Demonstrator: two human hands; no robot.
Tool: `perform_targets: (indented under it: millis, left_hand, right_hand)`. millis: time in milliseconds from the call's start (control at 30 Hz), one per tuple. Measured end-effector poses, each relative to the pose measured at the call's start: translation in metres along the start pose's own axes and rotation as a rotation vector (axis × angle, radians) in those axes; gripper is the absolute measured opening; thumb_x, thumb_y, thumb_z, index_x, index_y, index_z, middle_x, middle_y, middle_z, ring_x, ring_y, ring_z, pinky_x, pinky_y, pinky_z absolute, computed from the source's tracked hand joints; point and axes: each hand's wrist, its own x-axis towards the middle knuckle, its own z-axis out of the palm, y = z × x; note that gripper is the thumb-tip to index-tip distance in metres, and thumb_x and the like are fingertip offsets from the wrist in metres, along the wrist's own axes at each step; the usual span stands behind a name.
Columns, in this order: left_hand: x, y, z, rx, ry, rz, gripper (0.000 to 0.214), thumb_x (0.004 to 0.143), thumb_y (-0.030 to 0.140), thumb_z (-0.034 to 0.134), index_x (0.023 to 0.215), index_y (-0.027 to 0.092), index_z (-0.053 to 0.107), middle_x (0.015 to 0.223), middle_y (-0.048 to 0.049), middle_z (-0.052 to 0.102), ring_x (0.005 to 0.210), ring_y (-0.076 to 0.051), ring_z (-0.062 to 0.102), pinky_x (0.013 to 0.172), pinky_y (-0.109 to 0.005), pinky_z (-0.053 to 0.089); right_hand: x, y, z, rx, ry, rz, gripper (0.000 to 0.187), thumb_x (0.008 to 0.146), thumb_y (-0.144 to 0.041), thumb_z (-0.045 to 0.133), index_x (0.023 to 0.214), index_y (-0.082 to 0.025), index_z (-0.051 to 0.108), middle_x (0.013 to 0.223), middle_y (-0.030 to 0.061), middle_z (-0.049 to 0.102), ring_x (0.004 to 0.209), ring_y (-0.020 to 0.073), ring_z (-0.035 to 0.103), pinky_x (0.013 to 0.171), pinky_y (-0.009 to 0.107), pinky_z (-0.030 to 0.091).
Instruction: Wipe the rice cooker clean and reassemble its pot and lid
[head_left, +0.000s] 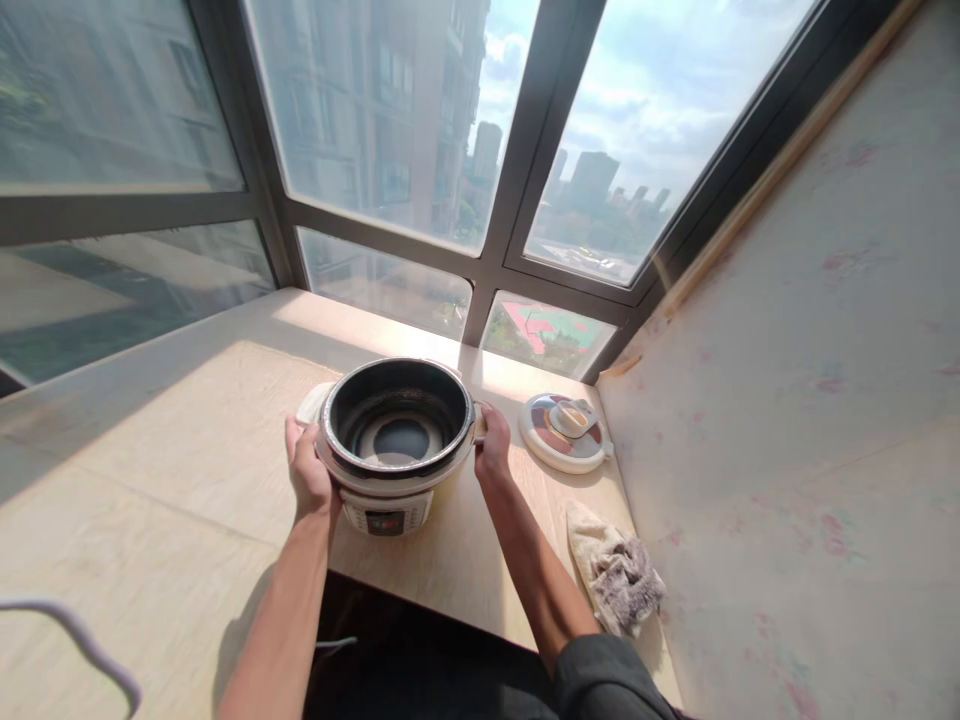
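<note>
A white electric pressure cooker [386, 500] stands lidless on the pale wooden counter [172, 470], its dark inner cavity open to view and its control panel facing me. My left hand [307, 475] is wrapped on the cooker's left side by its handle. My right hand [491, 450] grips the right side handle. The cooker's white lid [562, 432] lies flat on the counter just right of my right hand.
A crumpled cloth [615, 570] lies on the counter near the right wall [787, 450]. Large windows [390, 150] run behind the counter. A thin grey cable [82, 640] curves at the lower left. The counter's front edge is just below the cooker.
</note>
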Motion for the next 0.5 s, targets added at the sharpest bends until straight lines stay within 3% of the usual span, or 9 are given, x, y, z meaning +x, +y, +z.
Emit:
perform_targets:
  millis: [300, 500]
  left_hand:
    - [-0.055, -0.010, 0.034, -0.028, -0.006, -0.133, 0.090, 0.092, 0.031, 0.060, 0.170, 0.015, 0.017, 0.168, -0.0156, 0.041, 0.152, -0.028, 0.046, 0.128, -0.040, 0.031]
    - [-0.086, -0.029, 0.056, 0.050, -0.107, -0.167, 0.092, 0.093, 0.040, 0.061, 0.170, 0.019, 0.016, 0.171, -0.0149, 0.035, 0.154, -0.029, 0.041, 0.127, -0.039, 0.033]
  right_hand:
    - [0.001, -0.028, -0.065, 0.015, 0.046, 0.009, 0.022, 0.074, -0.042, 0.072, 0.083, -0.022, 0.068, 0.080, -0.0017, 0.072, 0.077, 0.0172, 0.065, 0.073, 0.030, 0.053]
    - [0.006, -0.049, -0.111, -0.045, 0.222, 0.017, 0.033, 0.071, -0.043, 0.076, 0.096, -0.022, 0.073, 0.096, 0.0018, 0.079, 0.095, 0.0212, 0.072, 0.083, 0.033, 0.058]
